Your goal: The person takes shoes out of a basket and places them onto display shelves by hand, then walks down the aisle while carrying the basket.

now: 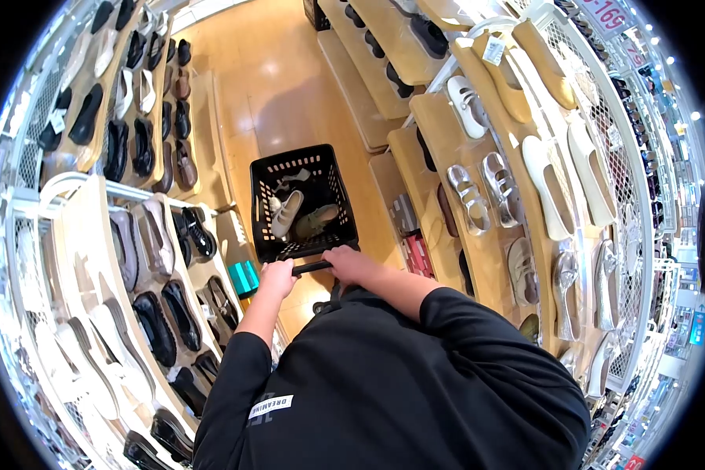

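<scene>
A black shopping basket (260, 235) stands in front of me in the aisle. My left hand (279, 277) is closed around the left end of its dark handle (312, 266). On the handle's right end, my right hand (348, 263) is wrapped round the bar, fingers partly hidden. Inside the basket lie a cream shoe (287, 214), an olive-green shoe (316, 221) and a pale strappy shoe (296, 178) near the far side. Whatever carries the basket underneath is hidden.
Shoe shelves line both sides: a left shelf (94, 211) with black, white and grey pairs, a right shelf (478, 86) with yellow, cream and silver ones. A teal box (244, 276) sits low on the left, red boxes (417, 254) low on the right. Wooden floor (274, 86) runs ahead.
</scene>
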### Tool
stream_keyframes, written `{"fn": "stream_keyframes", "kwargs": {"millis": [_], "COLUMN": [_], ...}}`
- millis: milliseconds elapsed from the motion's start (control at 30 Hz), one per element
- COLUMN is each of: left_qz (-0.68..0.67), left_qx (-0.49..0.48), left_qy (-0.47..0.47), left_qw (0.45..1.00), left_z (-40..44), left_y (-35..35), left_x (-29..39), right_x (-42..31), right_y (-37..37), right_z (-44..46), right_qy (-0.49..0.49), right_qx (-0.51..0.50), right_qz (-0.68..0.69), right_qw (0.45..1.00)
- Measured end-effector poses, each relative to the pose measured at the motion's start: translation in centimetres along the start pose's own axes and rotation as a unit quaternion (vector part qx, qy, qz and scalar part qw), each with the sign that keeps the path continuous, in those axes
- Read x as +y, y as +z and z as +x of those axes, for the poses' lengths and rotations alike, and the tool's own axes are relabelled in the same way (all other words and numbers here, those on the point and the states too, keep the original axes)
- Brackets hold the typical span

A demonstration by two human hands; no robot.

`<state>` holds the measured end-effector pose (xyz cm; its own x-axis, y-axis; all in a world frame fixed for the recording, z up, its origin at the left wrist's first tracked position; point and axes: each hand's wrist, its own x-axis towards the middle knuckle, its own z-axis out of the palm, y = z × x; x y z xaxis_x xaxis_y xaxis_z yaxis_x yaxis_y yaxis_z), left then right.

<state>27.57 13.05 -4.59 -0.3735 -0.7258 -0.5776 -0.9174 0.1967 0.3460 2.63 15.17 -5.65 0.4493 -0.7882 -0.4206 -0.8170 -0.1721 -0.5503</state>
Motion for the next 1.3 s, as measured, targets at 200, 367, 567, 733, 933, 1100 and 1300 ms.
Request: {"fn": "stream_keyframes", "kwargs": {"millis": [200,367,567,733,933,1100,1300], "left_qz": [0.015,-0.033,-0.034,-0.015,0.004,0.031,0.079], "left_qx": [-0.004,-0.041,-0.041,-0.049,-0.034,-0.099,-0.108], "left_qy": [-0.021,-0.051,-0.059,-0.057,-0.029,-0.09,0.004], "left_qw": [1.0,0.997,0.997,0.997,0.999,0.991,0.991], "left_z": [2.1,2.5,2.7,3.0,4.4,5.6,7.3], "left_y": [-1.0,-4.0,-3.8,-4.1,-2.9,-4.5,-4.5], "left_x": [-1.3,0.1,0.2,-0.1,-0.8,0.5,-0.8], "right_x": [0.6,2.1,3.8,3.3,3.4,4.8,4.0], "right_y": [-2.1,-2.7,-1.9,-3.4,-3.9,-2.2,-3.4], "right_z": [2.6,3.9,5.3,6.3,6.8,7.1,6.7], "right_qy": [-0.019,-0.03,-0.096,-0.096,-0.074,-0.067,-0.048], "right_qx": [-0.081,-0.117,-0.152,-0.181,-0.199,-0.171,-0.134], "right_qz": [0.013,0.046,0.058,0.052,0.081,0.098,0.13], "right_qw": [0.996,0.992,0.982,0.977,0.974,0.978,0.981]}}
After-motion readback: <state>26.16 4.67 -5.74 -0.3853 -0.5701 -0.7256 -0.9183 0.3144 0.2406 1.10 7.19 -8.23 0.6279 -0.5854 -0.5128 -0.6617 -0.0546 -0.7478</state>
